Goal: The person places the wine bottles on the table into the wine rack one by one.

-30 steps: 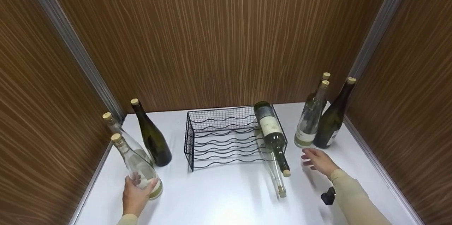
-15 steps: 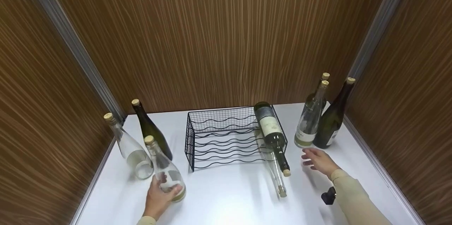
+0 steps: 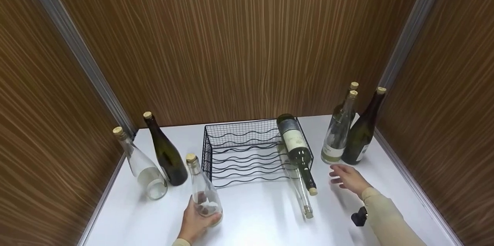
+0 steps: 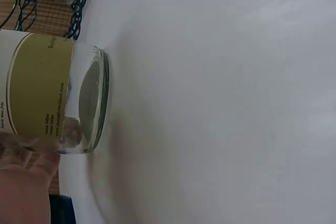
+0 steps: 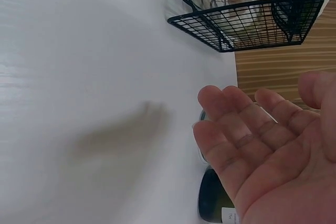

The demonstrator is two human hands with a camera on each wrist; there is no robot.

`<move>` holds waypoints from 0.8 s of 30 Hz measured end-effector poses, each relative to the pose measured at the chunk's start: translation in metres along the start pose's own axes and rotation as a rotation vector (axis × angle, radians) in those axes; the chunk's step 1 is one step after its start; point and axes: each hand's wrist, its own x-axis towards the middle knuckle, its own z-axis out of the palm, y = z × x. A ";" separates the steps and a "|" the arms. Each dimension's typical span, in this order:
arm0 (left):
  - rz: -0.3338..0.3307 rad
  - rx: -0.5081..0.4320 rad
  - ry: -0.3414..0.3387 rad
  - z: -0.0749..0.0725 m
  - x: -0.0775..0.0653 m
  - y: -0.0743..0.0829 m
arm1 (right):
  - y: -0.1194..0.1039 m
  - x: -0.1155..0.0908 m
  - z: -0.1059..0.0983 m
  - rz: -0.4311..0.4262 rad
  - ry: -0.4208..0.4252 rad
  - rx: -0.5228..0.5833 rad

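Note:
My left hand (image 3: 197, 219) grips a clear, corked wine bottle (image 3: 204, 188) low on its body, in front of the rack's left corner. Its gold and white label (image 4: 39, 85) shows in the left wrist view; whether the base touches the table I cannot tell. My right hand (image 3: 347, 178) holds nothing, its fingers (image 5: 252, 119) loosely bent, just in front of the right-hand bottles. At the centre stands a black wire wine rack (image 3: 207, 157). On its right side lies a green wine bottle (image 3: 295, 139), neck forward, above a clear bottle (image 3: 303, 195) lying beneath.
At left stand a clear bottle (image 3: 148, 176) and a dark green bottle (image 3: 170, 157). On the right are a clear bottle (image 3: 335, 141), a dark bottle (image 3: 361, 138) and another dark one (image 3: 339, 110) partly hidden behind. Wood-grain walls (image 3: 247, 45) enclose the white table (image 3: 254, 215).
My left hand has carried the clear bottle rightward, from beside the other left bottles to the rack's front left corner. My right hand has stayed in place.

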 end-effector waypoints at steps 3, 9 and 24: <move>-0.043 -0.009 -0.017 0.005 0.002 0.001 | 0.000 0.000 0.000 -0.005 0.003 0.005; -0.069 -0.004 -0.031 0.008 0.002 0.003 | -0.001 -0.002 0.001 -0.001 0.009 0.007; 0.032 -0.040 0.007 0.009 0.002 0.015 | -0.019 -0.002 -0.007 -0.079 -0.004 0.032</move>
